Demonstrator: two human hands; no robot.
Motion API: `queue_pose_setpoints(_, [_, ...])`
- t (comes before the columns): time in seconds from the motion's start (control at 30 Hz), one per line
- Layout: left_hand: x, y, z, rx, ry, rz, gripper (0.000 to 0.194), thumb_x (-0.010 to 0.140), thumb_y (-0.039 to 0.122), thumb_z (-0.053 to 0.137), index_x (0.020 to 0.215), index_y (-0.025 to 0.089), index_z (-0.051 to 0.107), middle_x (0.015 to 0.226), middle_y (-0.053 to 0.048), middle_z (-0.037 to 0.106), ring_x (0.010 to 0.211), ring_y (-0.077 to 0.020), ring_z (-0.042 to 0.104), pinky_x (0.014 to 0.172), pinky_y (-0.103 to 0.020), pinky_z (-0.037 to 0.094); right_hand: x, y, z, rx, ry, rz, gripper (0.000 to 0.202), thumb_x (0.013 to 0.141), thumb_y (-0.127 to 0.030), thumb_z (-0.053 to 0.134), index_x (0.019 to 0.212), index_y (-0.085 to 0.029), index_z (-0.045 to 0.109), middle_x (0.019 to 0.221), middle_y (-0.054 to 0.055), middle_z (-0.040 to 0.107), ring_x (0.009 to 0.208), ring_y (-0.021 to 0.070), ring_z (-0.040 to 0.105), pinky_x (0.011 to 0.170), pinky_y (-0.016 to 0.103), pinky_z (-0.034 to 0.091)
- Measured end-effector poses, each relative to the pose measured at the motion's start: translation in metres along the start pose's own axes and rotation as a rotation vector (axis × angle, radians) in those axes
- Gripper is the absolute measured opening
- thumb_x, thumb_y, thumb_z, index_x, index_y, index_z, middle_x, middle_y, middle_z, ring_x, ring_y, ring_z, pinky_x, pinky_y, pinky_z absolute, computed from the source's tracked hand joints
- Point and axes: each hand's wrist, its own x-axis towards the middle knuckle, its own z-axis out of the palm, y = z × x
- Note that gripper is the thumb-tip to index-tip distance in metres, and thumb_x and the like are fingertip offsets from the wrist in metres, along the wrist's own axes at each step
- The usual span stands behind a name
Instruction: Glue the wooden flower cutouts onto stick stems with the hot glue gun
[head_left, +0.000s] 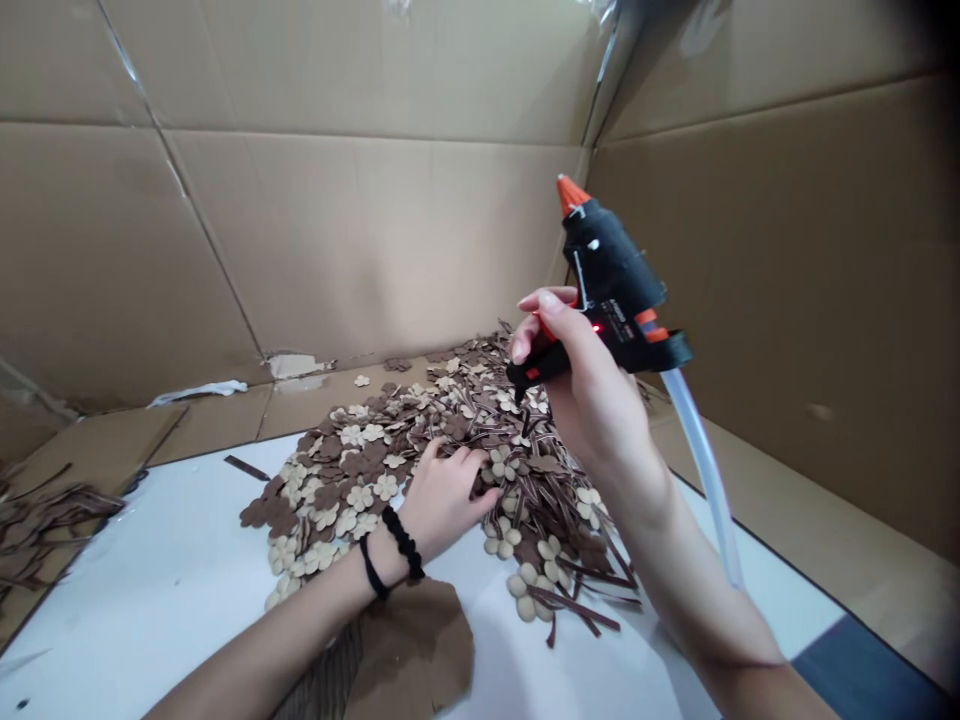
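My right hand (581,370) is wrapped around a black hot glue gun (619,275) with an orange nozzle, tilted up to the left above the pile. A red light glows on its side, and a clear glue stick (701,460) hangs from its back. My left hand (446,495), with black bands at the wrist, reaches into a heap of flower cut-outs (364,460) in dark brown and beige. Its fingers are bent and apart, with the thumb beside a beige flower (504,462); some fingertips are hidden among the pieces. Thin brown strips (536,490) lie mixed in at the right.
The heap lies on a white board (195,540). A brown cardboard piece (412,650) sits below my left wrist, beside a ridged brown bundle (322,675). More brown strips (52,520) lie at far left. Cardboard walls (375,230) rise behind and at the right.
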Motion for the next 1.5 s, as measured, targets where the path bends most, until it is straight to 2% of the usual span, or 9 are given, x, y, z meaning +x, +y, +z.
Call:
queue_pose_setpoints(0.1, [0.016, 0.012, 0.008, 0.050, -0.045, -0.106, 0.033, 0.089, 0.045, 0.050, 0.094, 0.015, 0.061, 0.088, -0.011, 0.070, 0.084, -0.0258, 0.066, 0.095, -0.048, 0.038, 0.000, -0.002, -0.001, -0.016, -0.021, 0.017, 0.022, 0.086, -0.045, 0.057, 0.086, -0.023, 0.056, 0.064, -0.003, 0.050, 0.061, 0.0112, 0.054, 0.061, 0.025, 0.046])
queue_pose_setpoints(0.3, [0.031, 0.011, -0.003, 0.096, -0.058, -0.099, 0.022, 0.094, 0.027, 0.041, 0.094, 0.018, 0.062, 0.074, -0.008, 0.070, 0.072, -0.0223, 0.065, 0.084, -0.041, 0.041, -0.002, -0.001, -0.003, -0.046, -0.067, 0.032, 0.026, 0.086, -0.048, 0.055, 0.091, -0.022, 0.056, 0.066, -0.003, 0.052, 0.062, 0.0112, 0.056, 0.062, 0.025, 0.047])
queue_pose_setpoints(0.4, [0.022, 0.004, -0.030, 0.029, 0.025, -0.062, 0.020, 0.093, 0.026, 0.044, 0.095, 0.021, 0.064, 0.069, -0.003, 0.069, 0.068, -0.0182, 0.063, 0.089, -0.038, 0.041, -0.003, 0.000, -0.001, -0.023, -0.072, 0.039, 0.027, 0.085, -0.048, 0.056, 0.091, -0.022, 0.056, 0.065, -0.003, 0.052, 0.061, 0.0108, 0.056, 0.060, 0.025, 0.046])
queue_pose_setpoints(0.53, [0.006, -0.003, -0.085, -0.115, 0.183, -0.080, 0.019, 0.086, 0.017, 0.048, 0.096, 0.022, 0.062, 0.077, 0.001, 0.069, 0.076, -0.0159, 0.063, 0.085, -0.031, 0.046, -0.006, 0.002, 0.003, 0.023, -0.126, 0.058, 0.023, 0.084, -0.044, 0.059, 0.087, -0.022, 0.057, 0.063, -0.003, 0.053, 0.061, 0.0109, 0.055, 0.062, 0.025, 0.046])
queue_pose_setpoints(0.67, [-0.012, -0.006, -0.138, -0.223, 0.366, -0.088, 0.023, 0.083, 0.018, 0.045, 0.099, 0.020, 0.060, 0.099, -0.003, 0.069, 0.090, -0.0178, 0.065, 0.090, -0.033, 0.048, -0.009, 0.001, 0.004, -0.015, -0.293, 0.076, 0.025, 0.085, -0.045, 0.059, 0.080, -0.021, 0.061, 0.066, -0.001, 0.058, 0.066, 0.0139, 0.058, 0.067, 0.029, 0.048])
queue_pose_setpoints(0.8, [-0.030, -0.003, -0.170, -0.294, 0.547, -0.152, 0.013, 0.085, 0.026, 0.051, 0.090, 0.019, 0.061, 0.090, -0.003, 0.070, 0.090, -0.0183, 0.067, 0.094, -0.035, 0.049, -0.013, -0.005, 0.000, -0.092, -0.557, 0.050, 0.031, 0.081, -0.052, 0.060, 0.080, -0.022, 0.066, 0.077, 0.005, 0.066, 0.075, 0.0202, 0.063, 0.069, 0.034, 0.051])
queue_pose_setpoints(0.97, [-0.039, 0.006, -0.179, -0.526, 0.633, -0.281, 0.022, 0.087, 0.032, 0.053, 0.106, 0.021, 0.056, 0.085, -0.004, 0.071, 0.077, -0.0175, 0.070, 0.071, -0.029, 0.057, -0.018, 0.005, -0.007, -0.127, -0.739, 0.016, 0.052, 0.085, -0.066, 0.041, 0.075, -0.024, 0.069, 0.080, 0.008, 0.068, 0.078, 0.0254, 0.064, 0.071, 0.039, 0.051])
queue_pose_setpoints(1.13, [-0.039, 0.017, -0.182, -0.592, 0.608, -0.332, 0.028, 0.086, 0.034, 0.054, 0.110, 0.020, 0.058, 0.081, -0.004, 0.072, 0.069, -0.0173, 0.070, 0.065, -0.029, 0.058, -0.022, 0.018, -0.009, -0.152, -0.708, 0.001, 0.064, 0.081, -0.075, 0.031, 0.063, -0.025, 0.066, 0.074, 0.008, 0.065, 0.078, 0.0263, 0.062, 0.076, 0.040, 0.048])
queue_pose_setpoints(1.5, [-0.043, 0.031, -0.185, -0.607, 0.613, -0.376, 0.023, 0.085, 0.036, 0.055, 0.097, 0.020, 0.066, 0.060, 0.000, 0.066, 0.055, -0.0144, 0.064, 0.053, -0.025, 0.054, -0.022, 0.012, -0.002, -0.118, -0.735, 0.074, 0.065, 0.081, -0.076, 0.032, 0.057, -0.023, 0.060, 0.065, 0.006, 0.060, 0.068, 0.0221, 0.058, 0.076, 0.037, 0.046])
